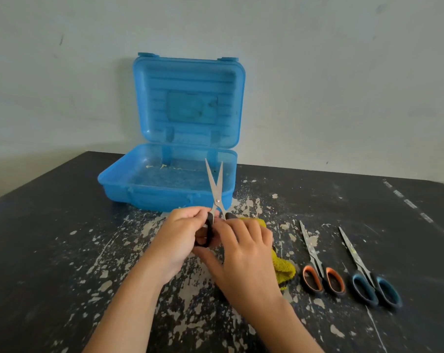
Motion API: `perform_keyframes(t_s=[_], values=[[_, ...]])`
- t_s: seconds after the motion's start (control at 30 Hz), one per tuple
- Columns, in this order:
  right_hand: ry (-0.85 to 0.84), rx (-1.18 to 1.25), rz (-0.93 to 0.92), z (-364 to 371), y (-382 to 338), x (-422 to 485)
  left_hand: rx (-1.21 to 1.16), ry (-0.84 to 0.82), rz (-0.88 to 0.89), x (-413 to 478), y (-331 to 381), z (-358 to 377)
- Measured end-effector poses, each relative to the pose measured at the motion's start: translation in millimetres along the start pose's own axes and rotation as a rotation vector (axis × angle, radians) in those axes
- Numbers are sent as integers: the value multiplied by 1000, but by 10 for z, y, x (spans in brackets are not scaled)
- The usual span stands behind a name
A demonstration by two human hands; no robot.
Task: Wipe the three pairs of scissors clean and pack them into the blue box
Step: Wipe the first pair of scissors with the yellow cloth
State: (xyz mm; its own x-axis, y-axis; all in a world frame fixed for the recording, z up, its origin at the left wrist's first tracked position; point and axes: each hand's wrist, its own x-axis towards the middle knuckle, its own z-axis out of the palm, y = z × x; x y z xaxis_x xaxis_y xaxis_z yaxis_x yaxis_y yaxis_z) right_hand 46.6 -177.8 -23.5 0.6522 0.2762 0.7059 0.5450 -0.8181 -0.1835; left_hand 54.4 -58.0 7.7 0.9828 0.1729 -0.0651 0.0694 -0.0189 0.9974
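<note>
A pair of black-handled scissors (216, 189) points up and away from me, its blades slightly parted in front of the blue box (119, 183). My left hand (182, 233) grips one black handle. My right hand (241, 247) holds the other handle and covers part of a yellow cloth (283, 267) lying under it. The box stands open, its lid upright against the wall, with only a few crumbs inside. On the table to the right lie the orange-handled scissors (317, 266) and the blue-handled scissors (366, 273), both closed, with stained blades.
The black table top (63, 250) is worn, with many pale patches of chipped paint. A grey wall (343, 85) rises directly behind the box. The table's left edge runs diagonally at far left.
</note>
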Motion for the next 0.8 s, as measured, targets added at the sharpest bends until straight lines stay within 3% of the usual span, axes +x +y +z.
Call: perform_keyframes(t_s=[0.17, 0.33, 0.5, 0.63, 0.8], values=[[84, 1, 7, 82, -6, -24, -6, -82, 41, -72, 32, 62], [267, 105, -96, 52, 21, 44, -12, -28, 81, -70, 72, 81], [189, 606, 234, -94, 38, 58, 138, 176, 178, -10, -16, 95], [126, 1089, 562, -185, -20, 97, 24, 22, 138, -14, -33, 87], [84, 1246, 713, -151, 2, 130, -112, 43, 60, -25, -40, 150]])
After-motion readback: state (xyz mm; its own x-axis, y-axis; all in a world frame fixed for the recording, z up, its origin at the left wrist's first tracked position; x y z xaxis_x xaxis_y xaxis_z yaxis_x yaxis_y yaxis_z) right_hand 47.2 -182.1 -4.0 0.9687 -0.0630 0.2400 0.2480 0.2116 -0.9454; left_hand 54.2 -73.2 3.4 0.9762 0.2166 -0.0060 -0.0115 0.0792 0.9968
